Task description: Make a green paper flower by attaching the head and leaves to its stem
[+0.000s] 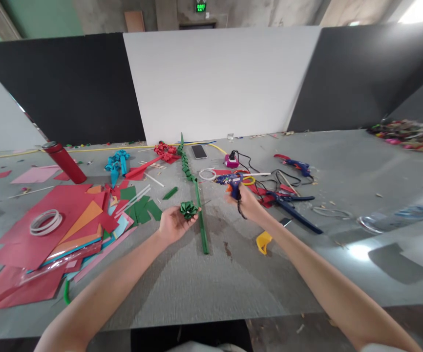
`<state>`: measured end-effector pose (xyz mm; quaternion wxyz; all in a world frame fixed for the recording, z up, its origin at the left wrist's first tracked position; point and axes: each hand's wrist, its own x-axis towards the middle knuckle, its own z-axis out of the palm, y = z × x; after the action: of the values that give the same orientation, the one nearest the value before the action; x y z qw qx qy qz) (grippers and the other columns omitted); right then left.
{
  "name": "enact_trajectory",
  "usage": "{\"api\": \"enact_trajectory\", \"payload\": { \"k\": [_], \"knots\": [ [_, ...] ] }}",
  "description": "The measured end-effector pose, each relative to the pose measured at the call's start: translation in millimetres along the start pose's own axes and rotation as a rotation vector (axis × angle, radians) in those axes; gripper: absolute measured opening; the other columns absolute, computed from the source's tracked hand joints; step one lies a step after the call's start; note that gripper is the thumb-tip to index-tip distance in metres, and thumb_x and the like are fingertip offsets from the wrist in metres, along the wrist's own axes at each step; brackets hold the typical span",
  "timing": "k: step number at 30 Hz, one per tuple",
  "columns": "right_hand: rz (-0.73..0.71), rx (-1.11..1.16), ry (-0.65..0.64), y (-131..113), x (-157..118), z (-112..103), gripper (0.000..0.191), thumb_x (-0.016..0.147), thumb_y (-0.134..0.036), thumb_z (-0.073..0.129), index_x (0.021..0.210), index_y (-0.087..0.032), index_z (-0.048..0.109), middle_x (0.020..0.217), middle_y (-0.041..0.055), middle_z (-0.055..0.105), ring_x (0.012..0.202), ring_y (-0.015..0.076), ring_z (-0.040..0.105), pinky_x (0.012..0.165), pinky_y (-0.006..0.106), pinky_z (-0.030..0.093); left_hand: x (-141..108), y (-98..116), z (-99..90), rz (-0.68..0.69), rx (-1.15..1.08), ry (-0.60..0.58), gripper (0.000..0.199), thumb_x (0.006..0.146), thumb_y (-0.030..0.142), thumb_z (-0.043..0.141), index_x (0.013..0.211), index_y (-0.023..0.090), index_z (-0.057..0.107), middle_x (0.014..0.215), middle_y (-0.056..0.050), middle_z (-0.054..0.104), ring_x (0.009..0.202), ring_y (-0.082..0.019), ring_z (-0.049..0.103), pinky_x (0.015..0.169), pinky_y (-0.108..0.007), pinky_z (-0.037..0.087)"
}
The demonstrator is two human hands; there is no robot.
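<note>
In my left hand (177, 224) is a green paper flower (188, 209), held between thumb and fingers above the table. My right hand (246, 199) grips the handle of a blue glue gun (229, 180), a white glue stick poking out of its back end. The nozzle points left, a short way beyond the flower and apart from it. Just right of the flower, a long green paper stem (203, 227) with folded leaves lies on the table. A loose green paper strip (170, 193) and several green paper pieces (138, 205) lie to the left.
Stacked red and orange paper (17, 247) with tape rolls (45, 222) covers the left side, near a red bottle (65, 164). Blue (118, 164) and red paper flowers (165, 151) lie farther back. A phone (199, 152), second glue gun (297, 166), blue-handled pliers (295, 212) and yellow cutter (264, 242) are also there.
</note>
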<state>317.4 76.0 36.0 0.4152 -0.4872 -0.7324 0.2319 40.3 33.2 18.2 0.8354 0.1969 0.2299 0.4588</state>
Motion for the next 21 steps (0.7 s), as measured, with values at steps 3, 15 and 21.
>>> {"api": "enact_trajectory", "payload": {
  "k": [3,15,21],
  "knots": [
    [0.017,-0.074,0.002,-5,-2,-1,0.043,0.083,-0.055,0.064,0.103,-0.020,0.051,0.081,0.0042,0.062,0.068,0.0191,0.057,0.066,0.031,0.047,0,0,1.0,0.008,-0.007,0.013,0.028,0.079,0.022,0.052,0.096,0.005,0.067,0.104,-0.022,0.070,0.078,-0.023,0.068,0.071,-0.034,0.055],
    [0.168,-0.258,0.201,-2,0,-7,0.033,0.084,-0.051,0.063,0.095,-0.023,0.049,0.079,0.0056,0.066,0.070,0.0237,0.062,0.065,0.031,0.044,2,-3,-4.7,0.077,-0.003,-0.045,0.023,0.079,0.021,0.057,0.097,0.012,0.067,0.105,-0.018,0.069,0.082,-0.026,0.068,0.072,-0.037,0.052],
    [0.327,-0.370,0.087,38,10,-12,0.019,0.087,-0.029,0.054,0.101,-0.017,0.052,0.075,0.0091,0.066,0.068,0.0256,0.063,0.068,0.033,0.046,0,-4,-4.3,0.077,0.005,-0.085,0.025,0.081,0.021,0.058,0.103,0.011,0.067,0.108,-0.019,0.069,0.088,-0.027,0.069,0.076,-0.036,0.053]
  ]
}}
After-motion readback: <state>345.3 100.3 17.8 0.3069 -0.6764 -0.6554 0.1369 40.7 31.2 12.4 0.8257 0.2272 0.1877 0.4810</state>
